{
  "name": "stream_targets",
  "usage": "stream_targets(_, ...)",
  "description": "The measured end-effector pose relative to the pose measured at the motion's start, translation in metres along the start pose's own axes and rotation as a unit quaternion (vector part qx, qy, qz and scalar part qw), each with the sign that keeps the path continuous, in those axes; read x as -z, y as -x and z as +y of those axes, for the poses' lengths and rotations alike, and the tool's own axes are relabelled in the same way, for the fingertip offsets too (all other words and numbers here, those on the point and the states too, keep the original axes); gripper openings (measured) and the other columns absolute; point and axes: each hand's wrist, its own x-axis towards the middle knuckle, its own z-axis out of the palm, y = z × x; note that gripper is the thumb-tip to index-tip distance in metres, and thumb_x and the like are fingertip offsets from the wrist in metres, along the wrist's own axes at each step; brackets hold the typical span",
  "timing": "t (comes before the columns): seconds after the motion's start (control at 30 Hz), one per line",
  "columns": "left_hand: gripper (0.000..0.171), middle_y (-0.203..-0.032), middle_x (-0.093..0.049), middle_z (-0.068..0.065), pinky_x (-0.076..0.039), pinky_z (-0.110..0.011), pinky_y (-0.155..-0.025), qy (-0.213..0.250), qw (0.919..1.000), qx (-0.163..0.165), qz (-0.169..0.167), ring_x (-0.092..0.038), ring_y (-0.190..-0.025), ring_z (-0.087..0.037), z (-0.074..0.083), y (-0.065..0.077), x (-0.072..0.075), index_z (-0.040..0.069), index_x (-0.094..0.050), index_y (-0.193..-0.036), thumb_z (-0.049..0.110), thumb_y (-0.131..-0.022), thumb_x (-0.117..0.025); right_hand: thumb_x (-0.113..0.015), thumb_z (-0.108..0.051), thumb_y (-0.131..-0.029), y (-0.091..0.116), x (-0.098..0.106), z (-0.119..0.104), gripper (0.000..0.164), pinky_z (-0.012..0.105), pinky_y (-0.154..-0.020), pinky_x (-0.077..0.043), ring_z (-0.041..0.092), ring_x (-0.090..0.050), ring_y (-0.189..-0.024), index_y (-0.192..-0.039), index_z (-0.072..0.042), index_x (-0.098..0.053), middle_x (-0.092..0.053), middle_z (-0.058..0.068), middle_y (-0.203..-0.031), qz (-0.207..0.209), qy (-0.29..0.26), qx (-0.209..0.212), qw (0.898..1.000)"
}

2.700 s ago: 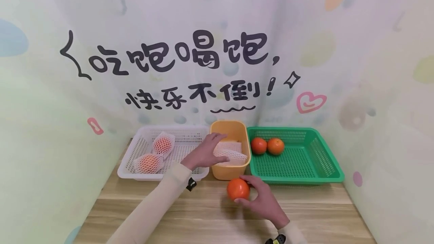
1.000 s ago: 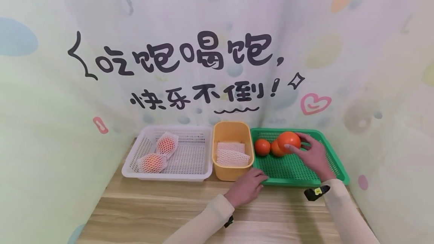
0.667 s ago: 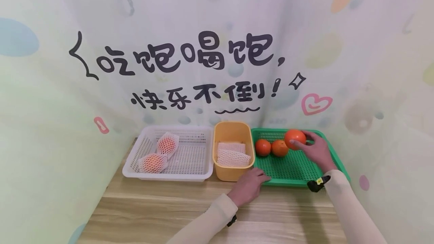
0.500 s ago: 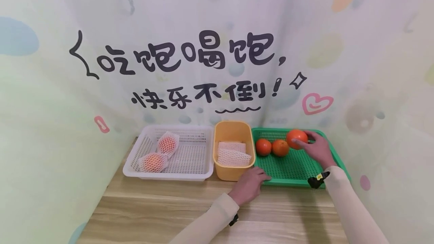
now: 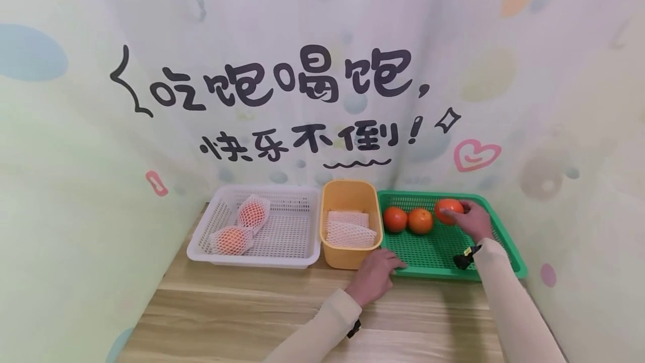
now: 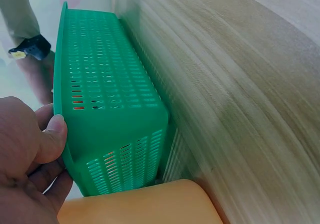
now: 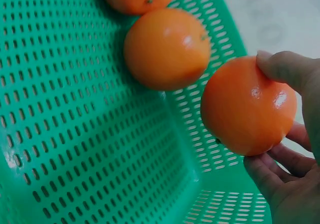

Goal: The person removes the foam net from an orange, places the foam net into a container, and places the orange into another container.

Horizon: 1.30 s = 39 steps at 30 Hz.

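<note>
In the head view my right hand (image 5: 477, 222) holds an orange (image 5: 447, 211) in the back right part of the green basket (image 5: 428, 250). The right wrist view shows the thumb on top of this orange and the fingers beneath it. Two more oranges sit side by side at the basket's back left; the nearer orange (image 7: 167, 49) lies close beside the held one. My left hand (image 5: 373, 278) grips the basket's front left corner. In the left wrist view its thumb presses the outer side of the green rim (image 6: 59, 84), and the other fingers are partly hidden behind it.
A yellow bin (image 5: 353, 256) with white foam net sleeves (image 5: 350, 234) stands against the green basket's left side. Left of it, a white basket (image 5: 254, 261) holds two oranges in foam nets (image 5: 233, 240). All stand on a wooden table (image 5: 242, 307) before a printed curtain (image 5: 282, 15).
My right hand took the orange from the table in front of the yellow bin into the green basket, then moved it right and lower. My left hand went from the bin to the basket's rim.
</note>
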Motion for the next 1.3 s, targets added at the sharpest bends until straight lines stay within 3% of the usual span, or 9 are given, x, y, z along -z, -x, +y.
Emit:
stream_targets(0.23, 0.050, -0.111, -0.074, 0.012, -0.049, -0.016, -0.102, 0.011, 0.9999, 0.000, -0.006, -0.064, -0.109, -0.005, -0.002, 0.000, -0.001, 0.024, -0.077, -0.118, -0.004, -0.077, -0.079, -0.061, -0.049, -0.099, -0.007, -0.008, 0.008, 0.079, 0.058, -0.088, -0.055, 0.049, -0.054, -0.117, -0.146, 0.012, -0.043, -0.050, 0.038, -0.141, -0.016, 0.054, -0.019, 0.998)
stream_targets(0.43, 0.048, -0.109, -0.075, 0.012, -0.050, -0.015, -0.099, 0.015, 0.9999, 0.001, -0.003, -0.065, -0.107, -0.005, -0.002, -0.001, 0.001, 0.022, -0.078, -0.116, -0.007, -0.077, -0.077, -0.059, -0.048, -0.099, -0.009, -0.012, 0.014, 0.078, 0.060, -0.091, -0.055, 0.051, -0.055, -0.116, -0.143, 0.015, -0.044, -0.050, 0.041, -0.139, -0.021, 0.057, -0.038, 0.997)
stream_targets(0.67, 0.047, -0.110, -0.076, 0.013, -0.050, -0.013, -0.097, 0.010, 0.9999, 0.000, 0.003, -0.065, -0.106, -0.004, -0.001, -0.002, 0.001, 0.023, -0.078, -0.115, -0.005, -0.078, -0.078, -0.053, -0.048, -0.102, -0.003, -0.010, 0.015, 0.082, 0.061, -0.093, -0.054, 0.054, -0.052, -0.121, -0.146, 0.019, -0.036, -0.044, 0.043, -0.143, -0.063, 0.070, -0.067, 0.993)
stream_targets(0.9, 0.046, -0.110, -0.076, 0.013, -0.050, -0.015, -0.098, 0.010, 0.9999, 0.002, 0.002, -0.065, -0.107, -0.004, -0.001, -0.002, 0.000, 0.024, -0.078, -0.115, -0.004, -0.079, -0.078, -0.048, -0.044, -0.104, 0.001, -0.006, 0.010, 0.082, 0.064, -0.100, -0.050, 0.059, -0.045, -0.128, -0.149, 0.022, -0.027, -0.034, 0.046, -0.148, -0.097, 0.072, -0.072, 0.990)
stream_targets(1.3, 0.045, -0.109, -0.076, 0.013, -0.050, -0.016, -0.099, 0.013, 0.9999, 0.001, 0.005, -0.065, -0.107, -0.004, -0.001, 0.000, 0.001, 0.024, -0.078, -0.115, -0.004, -0.080, -0.077, -0.046, -0.050, -0.105, 0.003, -0.003, 0.008, 0.090, 0.068, -0.108, -0.042, 0.062, -0.034, -0.136, -0.153, 0.020, -0.016, -0.022, 0.046, -0.155, -0.122, 0.067, -0.072, 0.988)
